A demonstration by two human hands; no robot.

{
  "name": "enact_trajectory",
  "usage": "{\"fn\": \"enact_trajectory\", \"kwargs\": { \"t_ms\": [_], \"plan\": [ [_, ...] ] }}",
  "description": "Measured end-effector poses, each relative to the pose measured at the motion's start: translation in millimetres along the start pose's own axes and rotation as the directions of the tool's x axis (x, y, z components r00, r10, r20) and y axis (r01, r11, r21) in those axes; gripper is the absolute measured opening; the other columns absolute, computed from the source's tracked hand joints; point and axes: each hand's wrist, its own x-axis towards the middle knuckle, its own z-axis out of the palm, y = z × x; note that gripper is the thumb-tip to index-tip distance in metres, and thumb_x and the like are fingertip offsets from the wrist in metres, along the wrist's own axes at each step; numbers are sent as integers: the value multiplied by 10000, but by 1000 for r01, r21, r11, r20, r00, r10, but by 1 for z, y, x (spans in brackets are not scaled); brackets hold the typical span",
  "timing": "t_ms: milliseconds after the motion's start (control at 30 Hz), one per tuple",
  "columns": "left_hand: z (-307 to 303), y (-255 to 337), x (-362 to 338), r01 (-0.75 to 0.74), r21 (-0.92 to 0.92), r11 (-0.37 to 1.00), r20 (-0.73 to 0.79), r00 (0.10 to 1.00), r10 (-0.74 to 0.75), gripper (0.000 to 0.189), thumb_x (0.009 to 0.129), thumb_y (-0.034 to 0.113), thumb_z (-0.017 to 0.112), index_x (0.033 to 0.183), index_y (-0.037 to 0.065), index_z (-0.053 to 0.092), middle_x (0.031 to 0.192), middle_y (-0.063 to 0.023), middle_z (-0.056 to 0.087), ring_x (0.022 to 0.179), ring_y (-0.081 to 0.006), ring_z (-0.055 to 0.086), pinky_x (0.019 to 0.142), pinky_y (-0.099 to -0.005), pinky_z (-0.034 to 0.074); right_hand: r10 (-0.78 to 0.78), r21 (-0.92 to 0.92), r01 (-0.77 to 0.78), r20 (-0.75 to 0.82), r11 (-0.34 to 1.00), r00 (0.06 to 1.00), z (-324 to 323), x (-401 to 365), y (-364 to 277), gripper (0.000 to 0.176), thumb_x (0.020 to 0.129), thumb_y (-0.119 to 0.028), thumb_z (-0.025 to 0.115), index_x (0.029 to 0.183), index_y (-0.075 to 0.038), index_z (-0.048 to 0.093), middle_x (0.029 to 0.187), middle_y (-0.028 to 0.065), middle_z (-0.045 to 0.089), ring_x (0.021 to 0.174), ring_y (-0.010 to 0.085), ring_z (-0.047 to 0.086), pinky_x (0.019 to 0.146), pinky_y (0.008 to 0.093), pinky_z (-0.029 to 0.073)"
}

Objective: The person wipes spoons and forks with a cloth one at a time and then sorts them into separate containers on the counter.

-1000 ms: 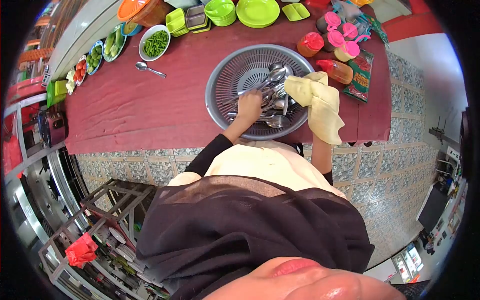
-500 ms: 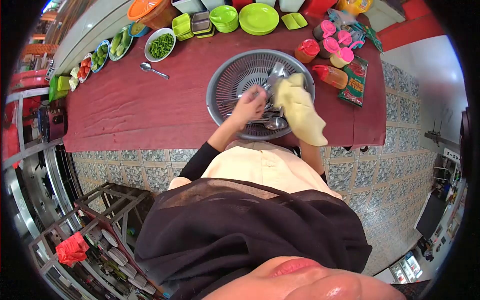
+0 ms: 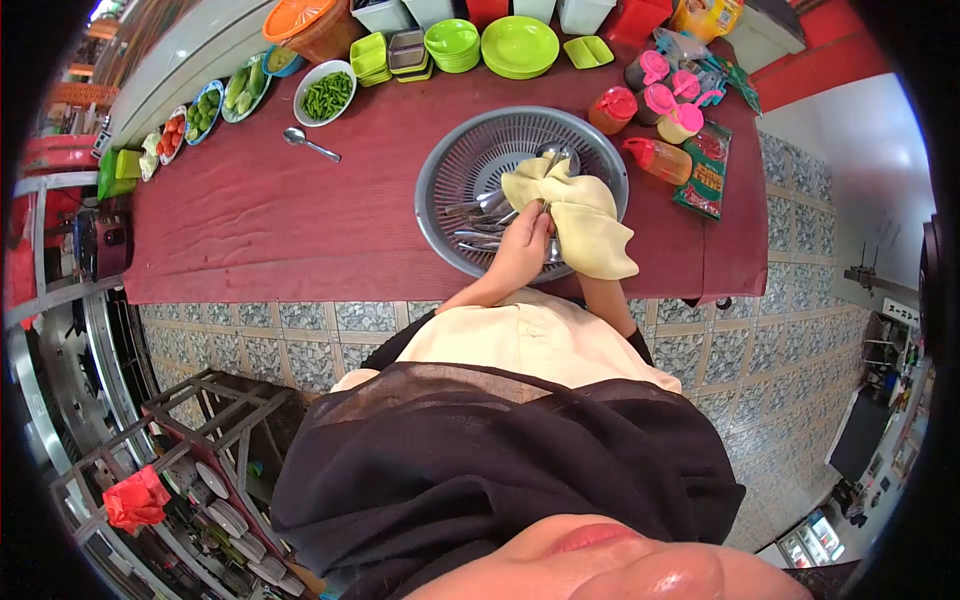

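Observation:
Over the grey plastic basket (image 3: 432, 215), my left hand (image 3: 522, 245) is closed around the handle end of a metal spoon (image 3: 568, 158), whose bowl shows just beyond the cloth. A pale yellow cloth (image 3: 595, 235) wraps the middle of the spoon and drapes down to the right. My right hand is hidden beneath this cloth, gripping it; only the wrist (image 3: 603, 293) shows below. Several loose metal spoons and forks (image 3: 480, 225) lie in the basket, to the left of my hands.
A single spoon (image 3: 312, 145) lies on the red-covered table (image 3: 270, 220). Behind it stands a bowl of green chillies (image 3: 327, 94). Green plates (image 3: 520, 45) are stacked at the back. Sauce bottles (image 3: 657, 158) and a green packet (image 3: 705, 170) are at right.
My left hand has moved right and down, meeting the cloth at the spoon handle. The cloth has shifted slightly left and now folds round the spoon.

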Motion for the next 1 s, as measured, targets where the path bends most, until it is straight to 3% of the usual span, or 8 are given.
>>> {"fn": "enact_trajectory", "kwargs": {
  "t_ms": [133,233,267,333,367,500,767,1000],
  "plan": [
    [3,-5,1,-20,53,998,-63,998,23,158,957,186,343,818,120,376,531,66,269,381,-34,213,342,-206,167,-50,23,47,186,999,981,-19,21,8,443,917,-318,417,1262,-41,399,1191,87,503,1063,203,500,917,305,408],
    [8,14,-10,74,-84,994,1,997,-74,168,957,195,350,814,113,381,530,62,265,381,-36,216,344,-205,161,-195,-349,220,105,911,975,-27,28,5,367,898,-253,455,1194,-37,459,1128,90,533,1007,201,520,833,314,441],
    [8,19,-13,107,-141,984,35,994,-103,174,958,200,353,813,110,385,529,61,264,381,-35,216,344,-204,159,-265,-512,246,37,823,964,-31,29,3,328,885,-214,483,1154,-29,496,1089,100,552,971,210,536,783,329,465],
    [5,22,-12,124,-209,970,62,992,-114,184,959,212,355,812,108,395,528,61,260,380,-32,216,345,-203,154,80,-956,54,80,289,994,23,27,-22,359,915,-250,432,1202,-36,460,1128,73,530,994,163,509,826,282,427],
    [1,22,-9,108,-219,970,55,994,-99,190,959,218,356,812,107,401,528,63,258,380,-30,214,346,-203,151,164,-988,51,76,148,984,46,21,-28,359,914,-251,432,1200,-36,460,1126,73,531,991,163,509,824,282,427],
    [-5,31,-5,110,-198,974,85,992,-95,211,964,238,346,815,105,418,540,65,263,378,-27,207,349,-207,147,73,-909,71,110,411,991,55,8,-25,359,911,-257,435,1192,-36,463,1116,75,531,979,163,509,818,283,425],
    [11,26,-12,77,-124,989,81,994,-67,199,963,221,339,820,98,402,554,63,273,391,-34,212,363,-216,174,-202,-731,186,67,657,977,41,34,-19,358,904,-268,441,1175,-35,468,1095,77,533,955,164,510,806,286,421],
    [10,24,-18,79,-189,979,134,990,-54,216,961,247,357,818,98,421,548,62,264,401,-32,206,356,-206,159,-192,-478,175,13,861,981,15,33,-7,358,898,-278,446,1160,-35,472,1078,80,534,934,165,511,796,288,418]
  ]
}}
